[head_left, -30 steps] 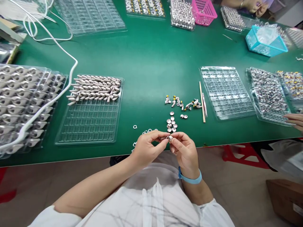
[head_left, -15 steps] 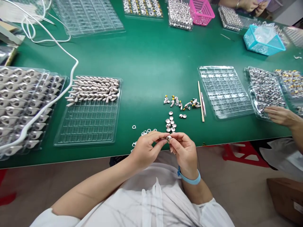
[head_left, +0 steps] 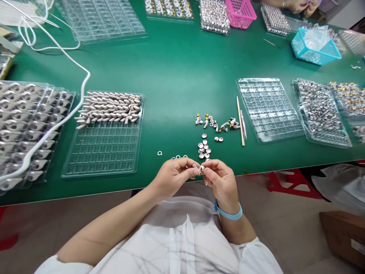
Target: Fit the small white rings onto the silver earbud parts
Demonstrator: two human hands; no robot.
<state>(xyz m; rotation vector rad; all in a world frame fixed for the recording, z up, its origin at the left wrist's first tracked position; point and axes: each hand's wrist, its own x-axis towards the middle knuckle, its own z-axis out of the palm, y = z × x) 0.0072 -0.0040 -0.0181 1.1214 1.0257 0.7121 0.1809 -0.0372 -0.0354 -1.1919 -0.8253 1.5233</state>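
Observation:
Near the table's front edge my two hands meet around a small earbud shell (head_left: 202,169) with a round, silvery-beige head and a dark opening. My left hand (head_left: 174,174) pinches its narrow stem side between thumb and fingers. On the other side, my right hand (head_left: 222,178) closes thumb and fingertips on the round head. Just beyond my fingers lies a cluster of round earbud caps (head_left: 203,146). Several white rings (head_left: 159,153) lie by my left hand, some partly hidden by it. Farther out are loose earbud parts (head_left: 211,121) with yellow bits.
A wooden stick (head_left: 240,121) and tweezers (head_left: 243,125) lie beside a clear tray (head_left: 269,110). To the left are a half-filled tray (head_left: 104,152), stacked shell trays (head_left: 24,129) and a white cable (head_left: 84,87). Blue (head_left: 315,55) and pink baskets (head_left: 241,14) stand far back.
The earbud shell has turned in my fingers and shows more of its head and stem. A co-worker's hand has left the parts tray at the right. The view has shifted slightly.

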